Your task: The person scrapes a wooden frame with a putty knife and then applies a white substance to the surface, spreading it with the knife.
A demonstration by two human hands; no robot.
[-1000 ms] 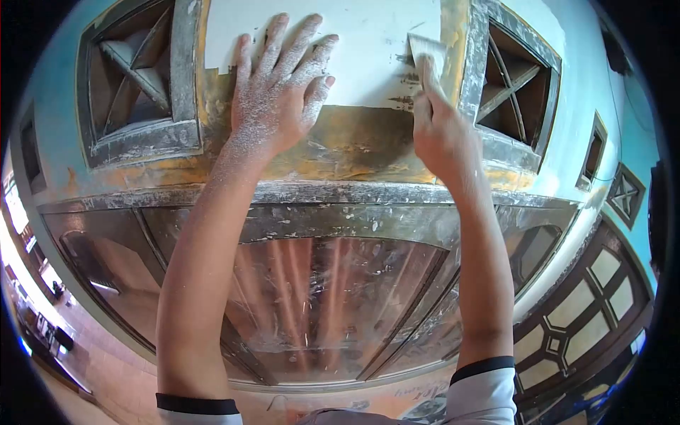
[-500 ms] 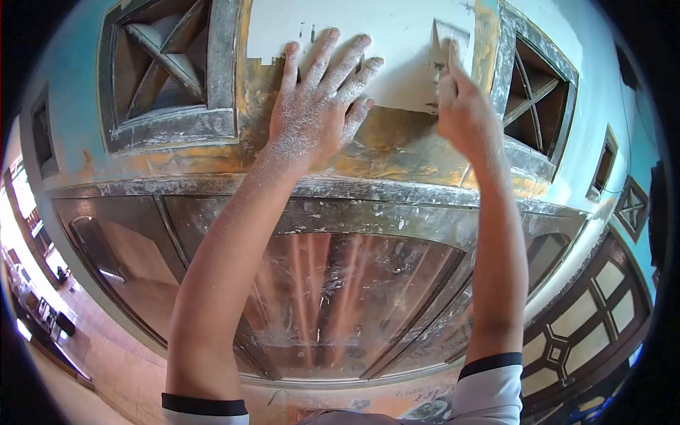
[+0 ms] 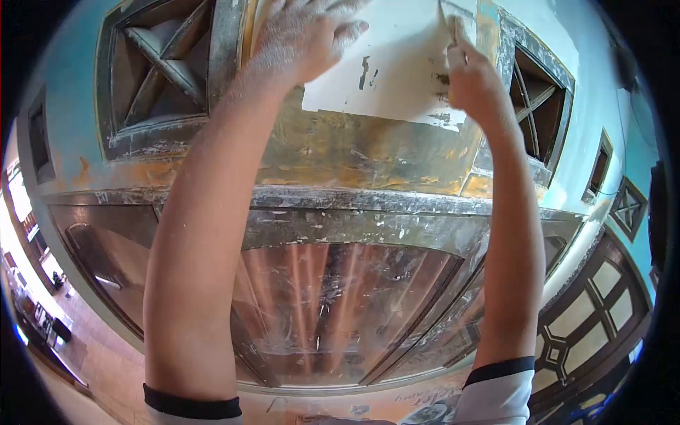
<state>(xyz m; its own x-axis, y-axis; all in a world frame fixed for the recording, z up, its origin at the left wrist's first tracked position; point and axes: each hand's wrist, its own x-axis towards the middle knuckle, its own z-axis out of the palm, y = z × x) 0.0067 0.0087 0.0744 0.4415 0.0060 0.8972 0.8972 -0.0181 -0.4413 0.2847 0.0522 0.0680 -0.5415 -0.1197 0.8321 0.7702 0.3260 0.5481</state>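
Dusty with pale powder, my left hand (image 3: pixel 301 39) lies spread at the top of the wall, its fingertips partly cut off by the upper edge. My right hand (image 3: pixel 476 79) is wrapped round the handle of a flat scraper (image 3: pixel 457 10), whose blade rests at the top near the right side of the white patch. The white coating (image 3: pixel 397 57) covers the wall between my hands, with dark gaps in it. Below it runs a bare band (image 3: pixel 354 152) of brown and orange.
Vent openings with crossed bars flank the patch, one at left (image 3: pixel 159 71) and one at right (image 3: pixel 535 103). A paint-spotted frame (image 3: pixel 354 205) with glass panes (image 3: pixel 340 304) sits below. A dark grille door (image 3: pixel 588 319) stands at lower right.
Both hands have moved upward in view, the left nearing the top edge. The scraper has also gone higher, and more of the brown band shows beneath the white patch.
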